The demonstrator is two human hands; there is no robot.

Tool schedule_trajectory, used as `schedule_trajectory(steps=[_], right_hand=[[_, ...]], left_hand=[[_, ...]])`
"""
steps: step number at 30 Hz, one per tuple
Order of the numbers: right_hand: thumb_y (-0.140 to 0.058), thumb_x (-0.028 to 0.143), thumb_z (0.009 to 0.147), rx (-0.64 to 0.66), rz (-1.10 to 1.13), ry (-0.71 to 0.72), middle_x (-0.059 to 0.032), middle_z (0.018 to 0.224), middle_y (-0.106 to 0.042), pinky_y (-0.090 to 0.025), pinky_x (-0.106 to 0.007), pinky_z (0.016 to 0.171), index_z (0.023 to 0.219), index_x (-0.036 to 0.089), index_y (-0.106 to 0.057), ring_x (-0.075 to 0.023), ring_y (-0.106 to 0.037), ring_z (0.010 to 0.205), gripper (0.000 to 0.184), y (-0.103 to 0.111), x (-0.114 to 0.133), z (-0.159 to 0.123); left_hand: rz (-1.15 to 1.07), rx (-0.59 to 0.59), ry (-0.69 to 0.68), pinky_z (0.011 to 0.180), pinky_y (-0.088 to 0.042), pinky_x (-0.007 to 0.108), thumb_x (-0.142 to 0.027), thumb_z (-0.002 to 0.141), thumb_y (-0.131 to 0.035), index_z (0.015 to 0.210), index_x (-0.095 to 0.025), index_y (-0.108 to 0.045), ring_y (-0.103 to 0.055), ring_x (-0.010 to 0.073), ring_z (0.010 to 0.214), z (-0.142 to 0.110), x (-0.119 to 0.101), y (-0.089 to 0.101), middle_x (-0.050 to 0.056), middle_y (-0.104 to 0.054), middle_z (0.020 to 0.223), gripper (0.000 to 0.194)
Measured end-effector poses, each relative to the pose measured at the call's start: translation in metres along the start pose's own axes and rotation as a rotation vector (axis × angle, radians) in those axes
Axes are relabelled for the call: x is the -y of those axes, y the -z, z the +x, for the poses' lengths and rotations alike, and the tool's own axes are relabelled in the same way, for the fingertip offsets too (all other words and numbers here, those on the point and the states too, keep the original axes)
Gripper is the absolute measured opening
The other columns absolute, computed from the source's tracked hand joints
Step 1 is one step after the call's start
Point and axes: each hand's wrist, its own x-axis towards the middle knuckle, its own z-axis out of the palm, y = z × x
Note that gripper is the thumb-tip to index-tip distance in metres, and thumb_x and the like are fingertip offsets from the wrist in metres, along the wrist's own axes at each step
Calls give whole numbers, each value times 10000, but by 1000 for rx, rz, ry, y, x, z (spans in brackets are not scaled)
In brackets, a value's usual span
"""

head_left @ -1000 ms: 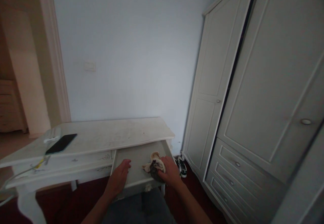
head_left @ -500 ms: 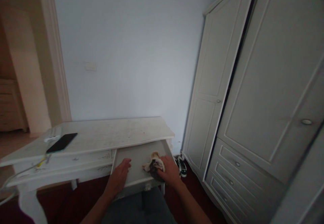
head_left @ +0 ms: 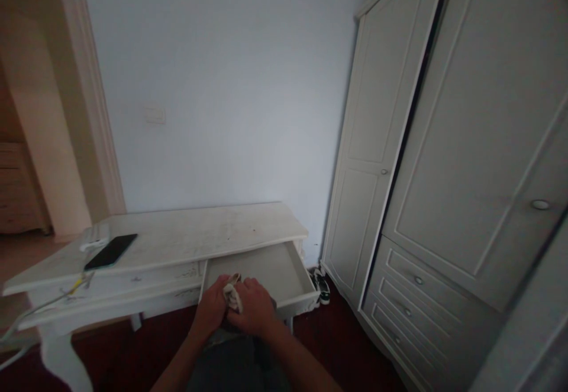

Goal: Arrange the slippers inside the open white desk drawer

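A crumpled cream-and-dark cloth [head_left: 232,297] is bunched between my two hands, above the front of the pulled-out drawer [head_left: 284,274]. My left hand [head_left: 213,306] closes on its left side. From the right, my right hand [head_left: 254,308] wraps round it, hiding much of the fabric. Both hands nearly meet, and their fingertips overlap the cloth. The drawer belongs to a white desk [head_left: 177,232], and its visible inside is bare grey-white.
A dark phone [head_left: 110,251] lies on the desk's left, beside a white power strip [head_left: 95,237] with a cable [head_left: 48,297]. Black-and-white shoes [head_left: 322,287] stand on the dark red floor. A white wardrobe [head_left: 444,173] fills the right side.
My right hand has carried the cloth left and toward me, from the drawer's right side. My left hand, apart from it before, has closed on it too.
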Motion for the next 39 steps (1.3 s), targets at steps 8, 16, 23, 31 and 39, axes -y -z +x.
schedule_trajectory(steps=[8,16,23,31,39], right_hand=[[-698,371,893,18,24,-113,-96,1226,-705,-466,-404,1037,1269,220,-658,-290,-627,1169,408,80,-116,-45],[-716,531,868,4,-44,-64,-111,1178,-713,-526,-440,953,1261,233,-650,-344,-650,1128,498,42,-70,-25],[-737,749,783,12,-40,156,-166,1259,-688,-569,-549,900,1433,207,-543,-406,-659,1094,868,-42,21,18],[-851,600,782,156,201,231,-132,1396,-696,-522,-429,1054,1525,220,-501,-340,-684,1213,906,-4,-3,11],[-835,659,753,472,11,3,-89,1330,-767,-550,-430,1010,1592,313,-494,-371,-726,1216,970,59,-98,-32]], left_hand=[[104,46,120,1142,-517,510,-667,970,-334,1131,-211,-730,-727,312,1221,-3,12,-9,145,-801,1220,625],[-58,-89,202,1166,-523,540,-701,942,-304,1117,-218,-743,-735,314,1213,9,5,-11,135,-795,1259,675],[-73,-111,128,1170,-523,464,-675,934,-408,1135,-246,-740,-707,287,1230,18,-34,26,69,-796,1204,579],[154,77,86,1203,-466,476,-683,931,-392,1150,-214,-730,-685,305,1244,-5,-9,27,128,-774,1245,618],[543,438,31,1030,-523,400,-542,716,-751,1349,-250,-671,-694,322,1191,-11,-30,23,116,-715,1309,701]])
